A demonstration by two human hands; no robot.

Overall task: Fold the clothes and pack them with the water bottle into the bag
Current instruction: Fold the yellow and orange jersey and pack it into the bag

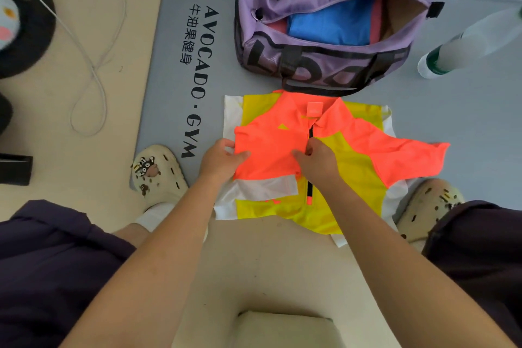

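1. Head view, the garment: I'm looking down at a neon orange, yellow and white zip-front jersey (339, 155) lying flat on the grey gym mat (175, 87), just in front of the bag. One orange sleeve is laid across the chest; the other sleeve still sticks out to the side.

2. Head view, the hands: my left hand (223, 161) pinches the edge of the folded-in orange sleeve, thumb on top. My right hand (316, 161) has its fingers curled onto the fabric beside the black zip, gripping it.

3. Head view, the bag: the purple fabric duffel bag (324, 28) sits open at the far end of the mat, with a folded blue cloth (330, 22) already inside.

4. Head view, the bottle: a clear plastic water bottle with a green label (466, 45) stands on the mat, apart from the bag, not yet packed.

5. My reading: I'm mid-fold on the jersey. Next I would bring the free sleeve inward, then fold the hem up toward the collar, keeping the layers flat so it fits beside the blue cloth.
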